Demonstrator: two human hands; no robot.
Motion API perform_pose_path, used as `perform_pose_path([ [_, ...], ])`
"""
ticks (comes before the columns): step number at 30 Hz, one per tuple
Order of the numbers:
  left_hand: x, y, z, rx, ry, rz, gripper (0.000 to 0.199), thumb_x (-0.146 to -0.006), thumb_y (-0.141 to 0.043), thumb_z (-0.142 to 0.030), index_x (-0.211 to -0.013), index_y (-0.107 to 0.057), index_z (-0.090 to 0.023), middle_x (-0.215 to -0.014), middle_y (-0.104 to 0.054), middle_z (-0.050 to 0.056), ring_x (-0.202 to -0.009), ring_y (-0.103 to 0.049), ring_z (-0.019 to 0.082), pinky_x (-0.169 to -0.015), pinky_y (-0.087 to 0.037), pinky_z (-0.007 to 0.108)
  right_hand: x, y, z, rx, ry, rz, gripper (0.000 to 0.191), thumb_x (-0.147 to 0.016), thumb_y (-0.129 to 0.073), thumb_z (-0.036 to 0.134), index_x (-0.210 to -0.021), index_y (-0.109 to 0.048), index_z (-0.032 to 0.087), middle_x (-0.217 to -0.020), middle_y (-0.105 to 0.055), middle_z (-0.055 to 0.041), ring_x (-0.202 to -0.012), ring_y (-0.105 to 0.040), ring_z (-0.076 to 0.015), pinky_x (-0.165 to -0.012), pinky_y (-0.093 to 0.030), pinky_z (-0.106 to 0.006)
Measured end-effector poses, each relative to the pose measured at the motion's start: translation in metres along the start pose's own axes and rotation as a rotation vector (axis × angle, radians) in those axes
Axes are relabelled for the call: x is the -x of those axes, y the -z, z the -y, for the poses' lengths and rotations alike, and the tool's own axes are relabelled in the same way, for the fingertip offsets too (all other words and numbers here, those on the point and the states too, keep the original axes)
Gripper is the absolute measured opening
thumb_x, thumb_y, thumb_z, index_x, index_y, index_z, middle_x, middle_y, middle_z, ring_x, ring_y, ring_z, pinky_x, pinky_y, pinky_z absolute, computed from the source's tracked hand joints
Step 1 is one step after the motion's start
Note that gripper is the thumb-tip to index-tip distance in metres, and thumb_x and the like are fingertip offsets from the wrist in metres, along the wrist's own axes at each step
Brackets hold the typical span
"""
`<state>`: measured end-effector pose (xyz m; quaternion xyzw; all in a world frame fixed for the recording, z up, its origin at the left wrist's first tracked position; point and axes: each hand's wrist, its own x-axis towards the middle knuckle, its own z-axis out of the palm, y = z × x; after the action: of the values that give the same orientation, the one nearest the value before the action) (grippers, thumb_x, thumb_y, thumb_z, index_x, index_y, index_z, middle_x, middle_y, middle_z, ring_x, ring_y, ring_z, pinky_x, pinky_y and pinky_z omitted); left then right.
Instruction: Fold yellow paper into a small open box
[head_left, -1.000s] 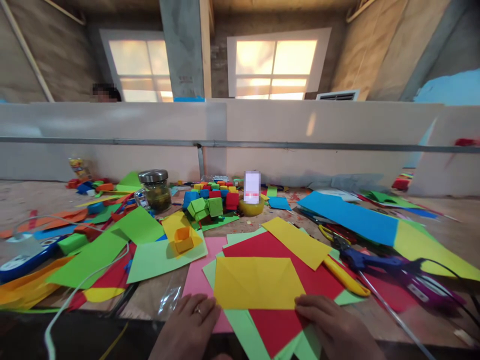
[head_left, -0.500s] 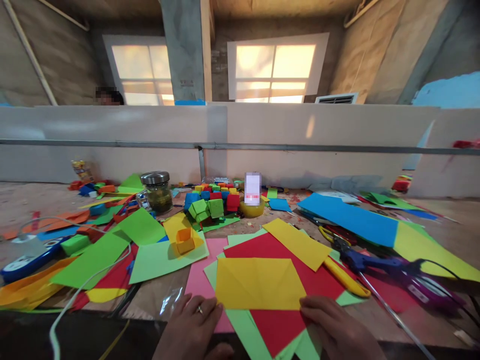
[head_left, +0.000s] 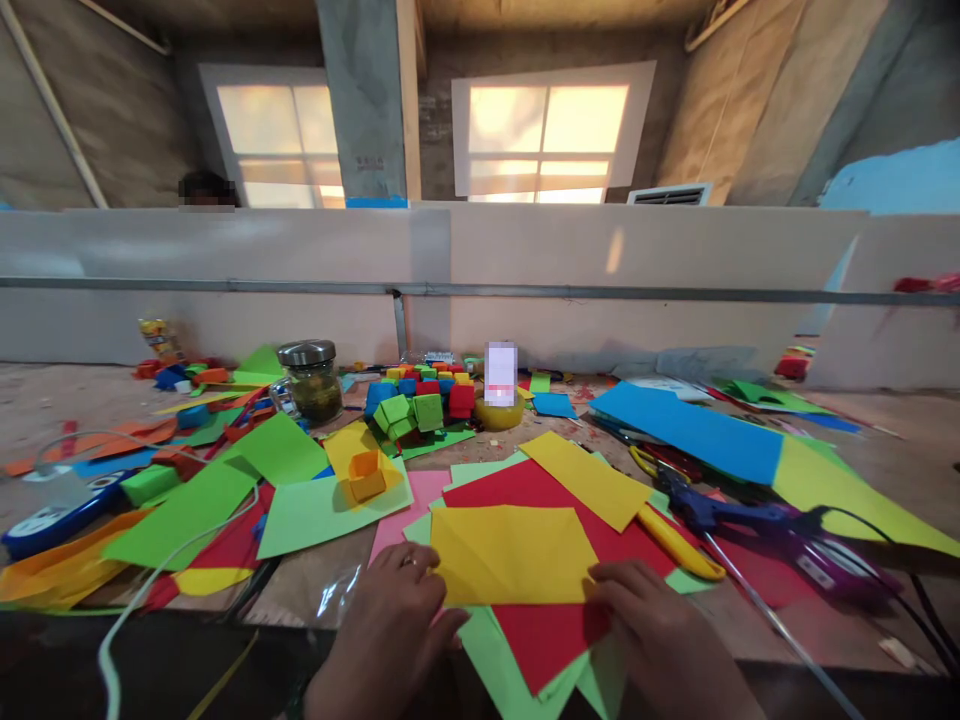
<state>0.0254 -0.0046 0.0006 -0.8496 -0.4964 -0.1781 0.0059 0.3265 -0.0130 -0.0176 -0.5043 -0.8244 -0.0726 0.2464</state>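
Note:
A folded sheet of yellow paper (head_left: 513, 555) with faint crease lines lies across red paper (head_left: 551, 655) and light green sheets (head_left: 501, 668). My left hand (head_left: 386, 625), a ring on one finger, grips its left edge with bent fingers; the thumb sits below. At the lower right corner, my right hand (head_left: 652, 625) has its fingertips closed on the paper, its thumb hidden. Behind this sheet a yellow strip (head_left: 585, 478) rests on the red paper, beside a yellow-handled tool (head_left: 681, 543).
Paper cubes (head_left: 409, 412), a lidded glass jar (head_left: 311, 385) and a lit phone (head_left: 500, 375) stand farther back. A purple-blue glue gun (head_left: 765, 530) lies right, near a metal rod (head_left: 780, 625). A white cable (head_left: 161, 580) crosses green paper on the left.
My left hand has moved up along the yellow paper's left edge, its thumb now showing more. My right hand stays at the right corner. The whole view has shifted slightly.

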Motion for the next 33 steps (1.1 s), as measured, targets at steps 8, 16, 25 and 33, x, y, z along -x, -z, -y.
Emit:
perform_pose_path([
  [8, -0.037, -0.010, 0.000, -0.060, 0.072, 0.128, 0.082, -0.082, -0.053, -0.066, -0.143, -0.042, -0.011, -0.144, -0.043, 0.026, -0.133, -0.041, 0.039, -0.102, -0.038, 0.055, -0.045, -0.014, 0.029, -0.064, -0.069, 0.117, 0.027, -0.089, -0.056, 0.029, -0.113, -0.066, 0.020, -0.118, -0.066, -0.0129, -0.104, -0.064, -0.0256, -0.080, -0.056, -0.036],
  [16, -0.042, -0.010, 0.004, -0.007, 0.114, 0.116, 0.085, -0.075, -0.064, -0.061, -0.143, -0.041, -0.014, -0.130, -0.057, 0.019, -0.121, -0.052, 0.035, -0.102, -0.039, 0.049, -0.044, -0.026, 0.023, -0.157, -0.148, 0.171, 0.036, -0.089, -0.056, 0.034, -0.120, -0.063, 0.017, -0.126, -0.062, -0.0151, -0.114, -0.060, -0.0264, -0.092, -0.051, -0.039],
  [25, -0.047, -0.007, 0.007, 0.231, 0.225, 0.147, 0.091, -0.065, -0.076, -0.044, -0.145, -0.040, -0.017, -0.131, -0.056, 0.018, -0.123, -0.048, 0.037, -0.105, -0.035, 0.051, -0.042, -0.034, 0.017, -0.123, -0.131, 0.147, 0.034, -0.088, -0.057, 0.036, -0.116, -0.065, 0.018, -0.122, -0.065, -0.0148, -0.111, -0.060, -0.0283, -0.093, -0.051, -0.043],
  [33, -0.035, 0.007, -0.007, 0.555, 0.096, -0.146, 0.013, -0.084, -0.058, -0.018, -0.085, -0.071, -0.019, -0.083, -0.066, 0.006, -0.081, -0.062, 0.019, -0.075, -0.049, 0.031, -0.061, -0.013, 0.028, 0.001, 0.212, -0.299, 0.055, -0.080, -0.068, 0.031, -0.131, -0.050, 0.016, -0.128, -0.062, -0.0167, -0.118, -0.056, -0.0325, -0.097, -0.044, -0.050],
])
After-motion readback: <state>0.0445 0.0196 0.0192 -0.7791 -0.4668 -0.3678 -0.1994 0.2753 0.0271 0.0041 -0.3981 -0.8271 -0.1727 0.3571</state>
